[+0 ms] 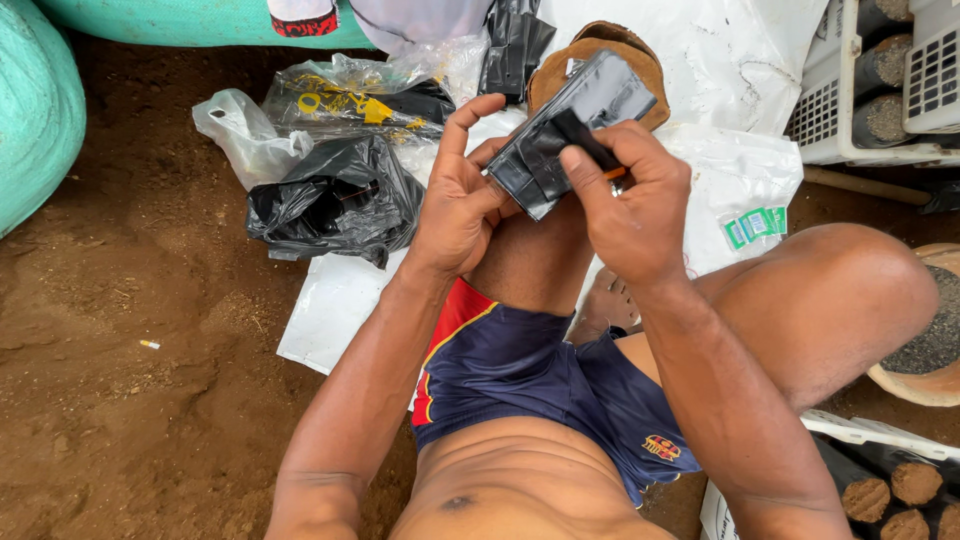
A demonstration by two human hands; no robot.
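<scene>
Both hands meet above the raised knee: left hand (455, 205) closed around a flat stack of black plastic bags (570, 130), right hand (630, 205) pinching its top layer. Slick film could slip onto the dirt floor (130, 330).

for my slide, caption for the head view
Both hands, left hand and right hand, hold a black plastic bag over bare soil.

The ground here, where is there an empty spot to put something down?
The brown dirt on the left is bare, bordered by the green roll, the black plastic bag and the left hand; only a tiny scrap lies there. It is crowded around the white sheet with bags, and on the right by the white crates.
</scene>
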